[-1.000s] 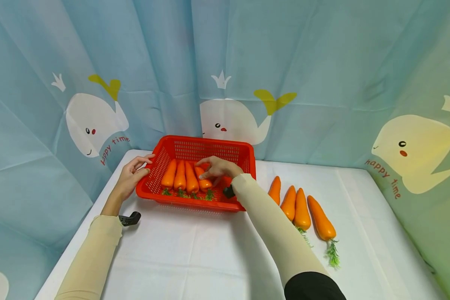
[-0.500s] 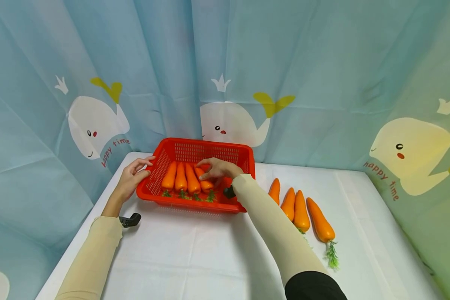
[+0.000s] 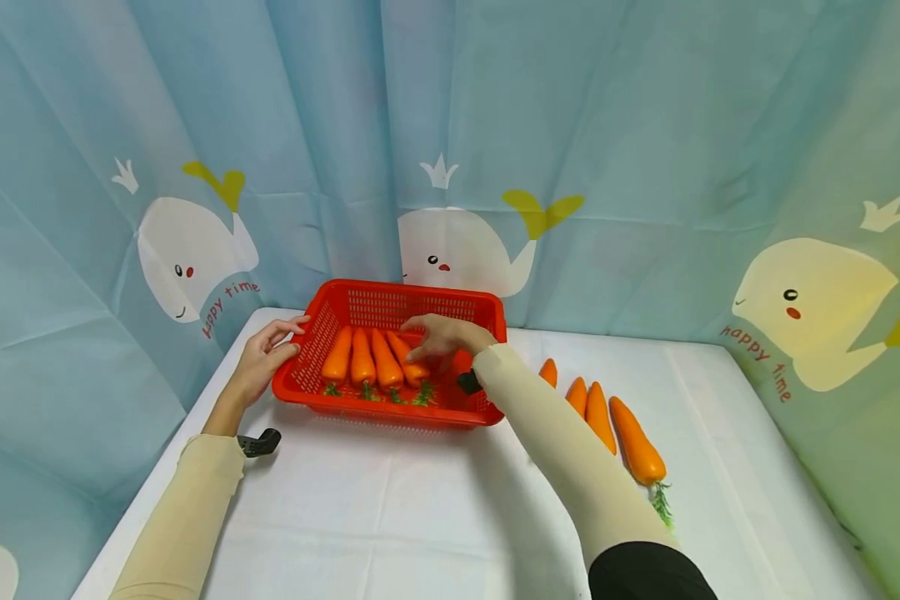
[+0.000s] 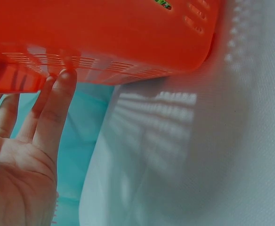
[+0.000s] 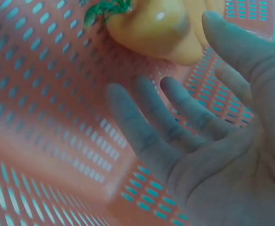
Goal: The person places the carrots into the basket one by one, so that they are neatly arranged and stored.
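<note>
A red perforated plastic basket (image 3: 382,408) stands at the back of the white table. Inside it, several orange carrots with green tops lie side by side, leaves toward the front. My left hand (image 3: 258,358) is at the basket's left end; the left wrist view has its straight fingertips touching the perforated wall. My right hand (image 3: 446,337) is over the right part of the basket beside the rightmost carrot (image 3: 407,358). Seen from the right wrist, its fingers spread with nothing between them, and a carrot (image 5: 147,28) lies beyond the fingertips.
On the table right of the basket lie several more carrots, partly hidden by my right sleeve (image 3: 570,450); the outermost carrot (image 3: 637,442) shows nearly whole. A blue curtain (image 3: 645,167) with whale prints hangs behind and beside the table.
My right hand has drawn slightly to the right, off the rightmost carrot in the basket, which now shows more fully. The left hand has kept its place at the basket.
</note>
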{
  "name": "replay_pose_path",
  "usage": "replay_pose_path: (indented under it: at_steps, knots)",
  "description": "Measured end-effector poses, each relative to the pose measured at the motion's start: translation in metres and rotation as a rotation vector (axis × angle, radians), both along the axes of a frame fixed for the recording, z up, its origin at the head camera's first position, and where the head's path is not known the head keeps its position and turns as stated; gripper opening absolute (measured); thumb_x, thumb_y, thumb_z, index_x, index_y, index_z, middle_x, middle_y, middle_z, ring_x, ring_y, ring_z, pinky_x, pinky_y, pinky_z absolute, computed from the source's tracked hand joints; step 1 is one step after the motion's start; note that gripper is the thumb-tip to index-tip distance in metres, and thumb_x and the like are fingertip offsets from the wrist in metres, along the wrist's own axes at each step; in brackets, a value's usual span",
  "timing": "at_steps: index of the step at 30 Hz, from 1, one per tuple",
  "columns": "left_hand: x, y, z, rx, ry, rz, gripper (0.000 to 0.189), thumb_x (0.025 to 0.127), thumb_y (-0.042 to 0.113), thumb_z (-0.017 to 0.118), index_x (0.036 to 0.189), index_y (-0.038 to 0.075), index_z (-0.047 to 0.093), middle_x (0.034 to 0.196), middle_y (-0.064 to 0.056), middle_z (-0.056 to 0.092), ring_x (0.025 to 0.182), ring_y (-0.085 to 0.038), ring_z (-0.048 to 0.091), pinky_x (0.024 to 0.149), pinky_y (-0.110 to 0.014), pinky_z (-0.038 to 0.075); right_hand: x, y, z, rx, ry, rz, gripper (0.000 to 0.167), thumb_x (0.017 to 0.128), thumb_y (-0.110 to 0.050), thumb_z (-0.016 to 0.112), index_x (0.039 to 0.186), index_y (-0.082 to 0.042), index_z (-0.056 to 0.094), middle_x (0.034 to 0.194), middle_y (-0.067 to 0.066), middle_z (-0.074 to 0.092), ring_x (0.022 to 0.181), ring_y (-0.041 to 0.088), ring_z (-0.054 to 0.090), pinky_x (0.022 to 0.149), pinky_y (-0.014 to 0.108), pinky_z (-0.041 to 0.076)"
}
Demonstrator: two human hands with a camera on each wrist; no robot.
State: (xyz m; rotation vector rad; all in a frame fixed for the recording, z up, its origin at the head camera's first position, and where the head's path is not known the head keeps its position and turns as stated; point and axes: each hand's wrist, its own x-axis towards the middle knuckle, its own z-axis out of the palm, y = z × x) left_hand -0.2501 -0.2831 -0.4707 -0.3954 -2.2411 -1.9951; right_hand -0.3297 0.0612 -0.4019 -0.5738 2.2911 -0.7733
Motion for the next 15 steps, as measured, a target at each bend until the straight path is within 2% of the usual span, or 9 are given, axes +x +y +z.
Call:
replay_pose_path:
  at_steps: [6,8,10,15]
  knots:
    - [0.0,0.0,0.0,0.023,-0.004,-0.009,0.021,0.102,0.0,0.053,0.12,-0.009,0.052,0.154,-0.014,0.048,0.123,-0.01,0.059,0.087,-0.023,0.057,0.001,0.013,0.02,-0.004,0.102,0.08,0.071,0.096,-0.027,0.075,0.157,-0.017,0.04,0.126,0.015,0.06,0.113,0.031,0.061,0.086,0.046,0.06]
    - [-0.001,0.0,0.0,0.033,-0.004,-0.008,0.02,0.101,0.0,0.053,0.119,-0.009,0.053,0.153,-0.013,0.049,0.122,-0.01,0.06,0.087,-0.023,0.057,0.002,0.017,0.027,-0.008,0.148,0.097,0.071,0.095,-0.03,0.075,0.157,-0.018,0.041,0.122,0.015,0.059,0.106,0.035,0.062,0.085,0.047,0.06]
    - [-0.001,0.0,0.0,0.043,0.001,-0.015,0.02,0.101,0.0,0.053,0.119,-0.009,0.053,0.153,-0.013,0.049,0.121,-0.011,0.061,0.086,-0.022,0.057,0.004,0.021,0.033,-0.015,0.206,0.118,0.072,0.095,-0.033,0.075,0.156,-0.018,0.041,0.123,0.015,0.058,0.102,0.036,0.063,0.083,0.047,0.06]
    - [0.0,0.0,-0.001,0.038,-0.001,-0.014,0.02,0.101,-0.001,0.053,0.119,-0.009,0.053,0.153,-0.013,0.05,0.121,-0.01,0.061,0.087,-0.023,0.057,0.011,0.033,0.044,-0.065,0.338,0.156,0.071,0.094,-0.035,0.076,0.155,-0.017,0.043,0.134,0.018,0.058,0.107,0.029,0.062,0.082,0.039,0.056]
